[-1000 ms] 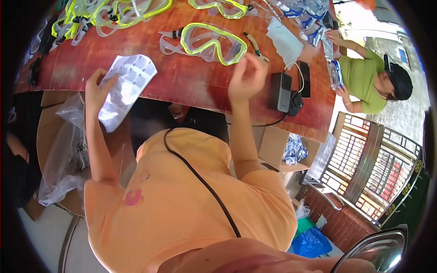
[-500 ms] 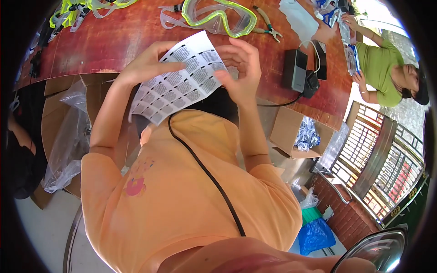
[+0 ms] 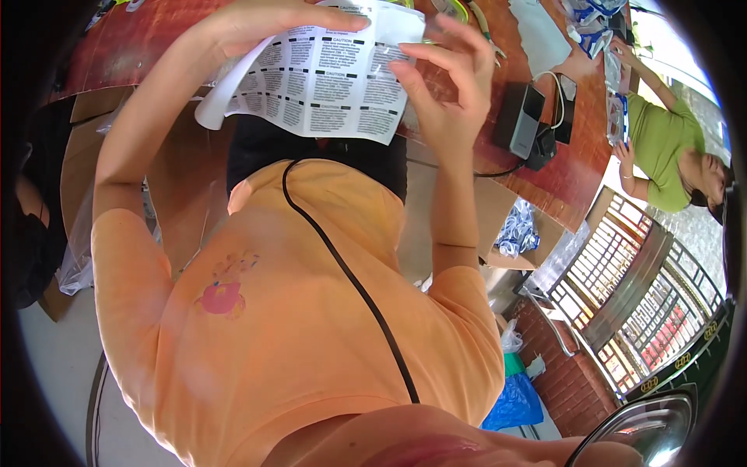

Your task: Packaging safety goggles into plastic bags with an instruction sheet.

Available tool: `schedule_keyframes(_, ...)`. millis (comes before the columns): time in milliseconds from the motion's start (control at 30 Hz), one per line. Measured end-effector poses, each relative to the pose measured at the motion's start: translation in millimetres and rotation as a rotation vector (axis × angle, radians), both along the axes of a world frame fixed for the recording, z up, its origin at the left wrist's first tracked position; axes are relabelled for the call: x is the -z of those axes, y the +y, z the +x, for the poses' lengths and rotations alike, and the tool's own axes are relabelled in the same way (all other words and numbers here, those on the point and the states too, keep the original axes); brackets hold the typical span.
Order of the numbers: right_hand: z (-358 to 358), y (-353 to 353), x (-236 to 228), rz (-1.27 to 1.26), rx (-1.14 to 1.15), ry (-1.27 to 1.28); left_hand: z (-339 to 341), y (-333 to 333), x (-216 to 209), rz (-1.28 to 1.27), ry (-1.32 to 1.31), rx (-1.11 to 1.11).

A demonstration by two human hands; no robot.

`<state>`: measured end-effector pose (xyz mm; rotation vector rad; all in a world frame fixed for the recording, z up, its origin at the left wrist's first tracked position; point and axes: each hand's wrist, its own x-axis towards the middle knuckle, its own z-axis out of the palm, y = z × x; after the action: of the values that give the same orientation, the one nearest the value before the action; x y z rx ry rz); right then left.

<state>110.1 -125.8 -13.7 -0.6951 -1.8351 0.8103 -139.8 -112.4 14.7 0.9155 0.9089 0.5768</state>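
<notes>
Here we are at the near edge of the red tabletop (image 3: 587, 117), and the sheet of printed labels (image 3: 331, 89) is up in the air just in front of the body, curling at its lower left corner. The left hand (image 3: 264, 25) has it: a firm grip, thumb laid over the upper face, the other fingers out of sight. That hold seems meant to keep limp paper facing the wearer and steady for the other side. And the right hand (image 3: 455, 82), at the sheet's right edge, thumb and forefinger narrowly parted, remaining fingers spread; whether those tips touch the paper, I cannot tell.

Now the surroundings! The raised sheet and left arm block much of the tabletop. Past the right hand, partly screened by it, pliers (image 3: 479, 17) and a sliver of yellow-green frame (image 3: 455, 8). Over to the right, a dark grey power block (image 3: 524, 121) with a white cable (image 3: 557, 101), and a pale cloth (image 3: 538, 35) further back. A co-worker in green (image 3: 661, 148) handles blue-edged goggles (image 3: 617, 117), well apart from this pair of hands.
</notes>
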Motion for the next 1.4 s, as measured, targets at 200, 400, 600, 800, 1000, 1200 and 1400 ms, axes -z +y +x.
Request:
schedule_keyframes(200, -0.3, 6.6, -63.2, 0.151, -0.008, -0.128, 8.7, 10.0, -18.6, 0.279, -0.31, 0.201)
schedule_keyframes(400, -3.1, 1.8, -75.1, 0.027, -0.035, -0.112, 10.9, 5.0, -40.3, -0.107, -0.052, 0.061)
schedule_keyframes(600, -11.7, -4.5, -84.4, -0.085, -0.047, -0.074, 10.2, -0.3, -49.7, -0.074, -0.059, 0.057)
schedule_keyframes(800, -8.6, -3.7, -82.6, -0.192, -0.053, -0.065, 10.7, 2.6, -54.1, -0.149, -0.104, 0.075)
schedule_keyframes(1000, -11.3, -1.4, -83.4, 0.045, 0.067, -0.178, 11.5, 5.8, -54.6, -0.17, -0.109, 0.053)
schedule_keyframes(1200, -11.0, 3.5, -74.1, 0.082, -0.008, -0.126, 7.5, 10.4, -48.5, -0.211, -0.118, 0.051)
schedule_keyframes(1400, 1.8, 14.8, -43.9, 0.021, -0.071, 0.063, 18.1, 20.5, -30.9, -0.283, -0.117, 0.063)
